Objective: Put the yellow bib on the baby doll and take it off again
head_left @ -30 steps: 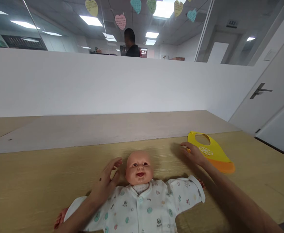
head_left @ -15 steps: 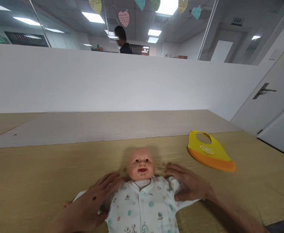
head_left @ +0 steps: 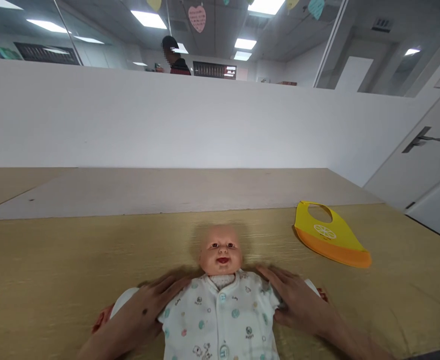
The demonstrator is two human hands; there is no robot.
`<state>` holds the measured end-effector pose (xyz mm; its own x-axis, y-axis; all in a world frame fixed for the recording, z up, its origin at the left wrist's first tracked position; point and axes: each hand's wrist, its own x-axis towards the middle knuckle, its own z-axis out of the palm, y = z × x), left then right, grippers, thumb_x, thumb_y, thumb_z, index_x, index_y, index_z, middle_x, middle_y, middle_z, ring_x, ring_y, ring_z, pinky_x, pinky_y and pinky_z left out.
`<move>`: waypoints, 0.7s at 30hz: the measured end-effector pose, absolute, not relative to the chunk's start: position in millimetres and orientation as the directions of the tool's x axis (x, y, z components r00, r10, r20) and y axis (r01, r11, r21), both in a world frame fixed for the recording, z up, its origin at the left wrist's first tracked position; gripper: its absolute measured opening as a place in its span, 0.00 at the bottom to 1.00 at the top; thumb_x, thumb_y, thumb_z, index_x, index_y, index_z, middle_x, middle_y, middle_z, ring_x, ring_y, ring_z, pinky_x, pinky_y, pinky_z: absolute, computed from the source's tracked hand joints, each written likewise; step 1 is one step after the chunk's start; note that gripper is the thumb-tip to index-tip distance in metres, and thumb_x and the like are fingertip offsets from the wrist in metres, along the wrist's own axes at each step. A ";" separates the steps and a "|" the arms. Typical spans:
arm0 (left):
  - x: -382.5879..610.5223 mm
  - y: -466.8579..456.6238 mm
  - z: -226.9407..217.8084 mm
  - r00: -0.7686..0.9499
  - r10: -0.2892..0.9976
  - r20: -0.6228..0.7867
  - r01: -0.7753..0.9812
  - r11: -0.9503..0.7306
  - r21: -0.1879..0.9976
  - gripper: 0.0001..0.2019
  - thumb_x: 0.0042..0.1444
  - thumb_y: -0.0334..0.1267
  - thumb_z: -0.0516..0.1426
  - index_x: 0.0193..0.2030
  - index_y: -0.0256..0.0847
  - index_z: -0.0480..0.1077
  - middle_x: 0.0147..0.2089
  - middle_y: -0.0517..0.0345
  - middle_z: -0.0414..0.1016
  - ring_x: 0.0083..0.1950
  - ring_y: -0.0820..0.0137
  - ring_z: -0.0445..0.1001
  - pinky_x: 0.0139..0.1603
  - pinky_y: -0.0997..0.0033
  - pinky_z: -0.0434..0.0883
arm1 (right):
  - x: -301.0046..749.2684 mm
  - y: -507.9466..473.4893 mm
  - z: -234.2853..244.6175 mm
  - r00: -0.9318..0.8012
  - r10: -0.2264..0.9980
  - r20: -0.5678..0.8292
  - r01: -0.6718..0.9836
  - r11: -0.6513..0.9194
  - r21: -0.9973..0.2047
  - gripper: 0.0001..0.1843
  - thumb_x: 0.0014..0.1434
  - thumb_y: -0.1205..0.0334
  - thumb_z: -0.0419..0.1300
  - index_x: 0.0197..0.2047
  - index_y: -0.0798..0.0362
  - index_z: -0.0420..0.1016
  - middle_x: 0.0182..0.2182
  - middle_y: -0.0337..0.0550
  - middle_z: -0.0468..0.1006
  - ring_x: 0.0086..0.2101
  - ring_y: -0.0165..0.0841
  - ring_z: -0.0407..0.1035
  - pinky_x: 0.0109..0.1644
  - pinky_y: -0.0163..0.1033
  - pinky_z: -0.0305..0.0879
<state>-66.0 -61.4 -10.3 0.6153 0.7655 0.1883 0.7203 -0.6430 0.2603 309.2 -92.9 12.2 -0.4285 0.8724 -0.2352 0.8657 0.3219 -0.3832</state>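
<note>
A baby doll [head_left: 220, 257] lies face up on the wooden table in front of me, wearing a white printed top [head_left: 220, 317] with snaps down the front. Its lower body falls outside the view. Across the doll's arm on the left rests my left hand [head_left: 150, 307], fingers stretched toward the shoulder, thumb hidden. My right hand [head_left: 298, 302] lies over the other arm, with straight fingers above the sleeve and the thumb below it. Both hands touch the doll without visibly closing around it. Beyond each hand a bit of white sleeve and a small doll hand show.
A yellow and orange bib [head_left: 330, 235] lies flat on the table [head_left: 54, 270], to the right beyond my right hand. A white wall [head_left: 189, 120] with glass above stands behind the table. Another person [head_left: 176, 57] is behind the glass. A door [head_left: 430, 160] is at the right.
My right hand has slid slightly down and outward along the doll's arm, and the doll's hand now shows beyond it. My left hand has settled lower over the other arm. The view shifted slightly.
</note>
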 end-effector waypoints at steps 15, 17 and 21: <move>-62.0 -24.0 -21.2 0.431 0.889 0.155 0.878 -0.453 0.157 0.21 0.48 0.25 0.48 0.46 0.40 0.74 0.43 0.46 0.81 0.41 0.55 0.79 0.40 0.62 0.72 | 302.8 -38.4 -5.6 -0.387 0.912 -0.137 0.917 0.364 -0.162 0.17 0.50 0.63 0.54 0.45 0.57 0.67 0.41 0.52 0.76 0.42 0.45 0.71 0.42 0.42 0.62; -57.0 -19.9 -18.8 0.410 0.903 0.131 0.899 -0.424 0.109 0.20 0.49 0.25 0.47 0.46 0.38 0.73 0.44 0.44 0.81 0.42 0.54 0.79 0.40 0.61 0.71 | 301.6 -31.9 -4.2 -0.390 0.913 -0.121 0.919 0.378 -0.110 0.14 0.51 0.66 0.52 0.42 0.58 0.68 0.41 0.53 0.76 0.42 0.44 0.71 0.43 0.42 0.61; -44.8 -15.2 -8.4 0.371 0.925 0.087 0.927 -0.374 0.025 0.17 0.53 0.27 0.47 0.47 0.37 0.70 0.44 0.44 0.79 0.44 0.54 0.78 0.41 0.60 0.70 | 301.0 -25.5 0.0 -0.363 0.927 -0.098 0.932 0.360 -0.042 0.15 0.51 0.69 0.51 0.42 0.59 0.68 0.42 0.55 0.75 0.44 0.46 0.70 0.47 0.44 0.61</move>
